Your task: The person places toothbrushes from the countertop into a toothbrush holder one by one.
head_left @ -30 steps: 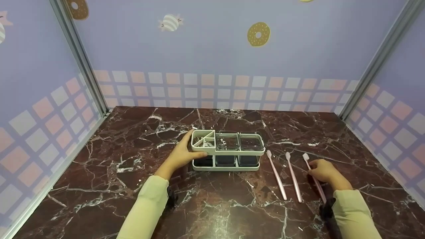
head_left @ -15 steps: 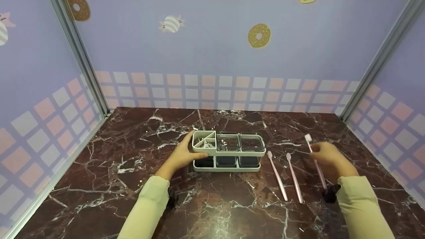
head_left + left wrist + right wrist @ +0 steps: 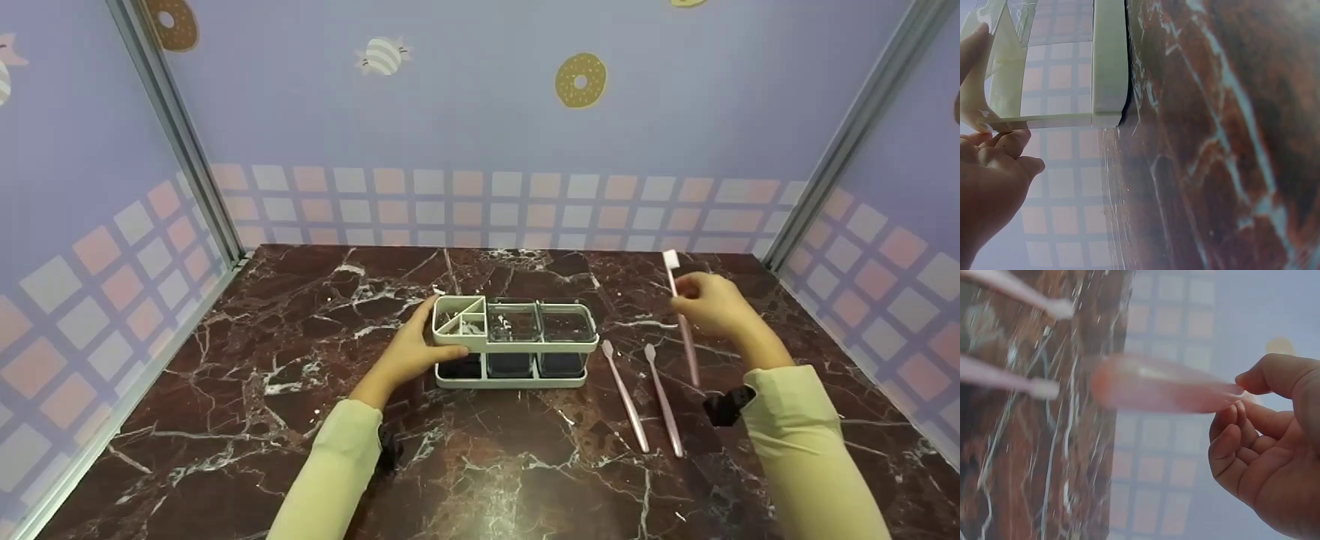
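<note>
A pale green toothbrush holder (image 3: 540, 346) with clear cups stands on the marbled table. Its upper tray has a divided section at the left. My left hand (image 3: 409, 346) grips that left end, thumb in front and fingers behind; the left wrist view shows the fingers on the holder's end (image 3: 1109, 62). Off to the right, my right hand (image 3: 712, 304) pinches a pink toothbrush (image 3: 688, 349) above the table, its white head pointing up and away. In the right wrist view, thumb and finger hold this blurred toothbrush (image 3: 1162, 388), handle end toward the camera.
Two more pink toothbrushes lie on the table right of the holder: one nearer it (image 3: 626, 397), the other beside it (image 3: 665, 401). A patterned purple wall (image 3: 480, 120) closes the back, with side walls left and right.
My right hand has lifted the rightmost toothbrush off the table and carried it up, away from me and slightly left. The left hand and holder have stayed in place.
</note>
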`<state>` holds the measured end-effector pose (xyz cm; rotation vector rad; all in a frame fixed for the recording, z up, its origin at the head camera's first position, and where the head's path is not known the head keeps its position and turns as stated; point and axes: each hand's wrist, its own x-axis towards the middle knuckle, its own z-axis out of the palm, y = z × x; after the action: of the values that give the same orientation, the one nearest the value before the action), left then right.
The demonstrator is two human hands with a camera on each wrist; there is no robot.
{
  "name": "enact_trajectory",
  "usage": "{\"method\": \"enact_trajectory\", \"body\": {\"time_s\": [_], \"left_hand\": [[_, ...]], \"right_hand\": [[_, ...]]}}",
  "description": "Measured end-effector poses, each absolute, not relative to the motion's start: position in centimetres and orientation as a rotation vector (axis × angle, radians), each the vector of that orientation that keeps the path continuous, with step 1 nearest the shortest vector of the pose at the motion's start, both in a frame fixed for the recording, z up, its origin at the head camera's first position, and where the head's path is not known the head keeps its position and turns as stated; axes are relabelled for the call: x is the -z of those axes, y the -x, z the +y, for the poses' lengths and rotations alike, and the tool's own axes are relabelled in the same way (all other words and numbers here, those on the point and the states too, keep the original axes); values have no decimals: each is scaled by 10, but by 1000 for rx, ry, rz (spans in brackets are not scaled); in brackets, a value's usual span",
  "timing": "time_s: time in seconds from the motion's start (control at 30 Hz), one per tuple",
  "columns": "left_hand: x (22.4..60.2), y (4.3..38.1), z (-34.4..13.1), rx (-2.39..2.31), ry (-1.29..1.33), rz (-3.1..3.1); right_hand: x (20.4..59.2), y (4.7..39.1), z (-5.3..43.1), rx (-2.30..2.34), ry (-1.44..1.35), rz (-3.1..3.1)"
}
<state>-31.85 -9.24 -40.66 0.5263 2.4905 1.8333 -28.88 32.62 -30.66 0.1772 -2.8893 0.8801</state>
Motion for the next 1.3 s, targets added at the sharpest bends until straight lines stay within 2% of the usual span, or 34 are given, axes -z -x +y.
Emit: {"method": "enact_trajectory", "body": {"time_s": [0.83,1.3], "left_hand": [[404,317,-91,-1849,-538,2472],[407,322,-91,-1858,-593,2439]], "right_hand": [[288,305,154,-1498,-281,-2208],[288,305,106,-1423,-440,-2107]]}}
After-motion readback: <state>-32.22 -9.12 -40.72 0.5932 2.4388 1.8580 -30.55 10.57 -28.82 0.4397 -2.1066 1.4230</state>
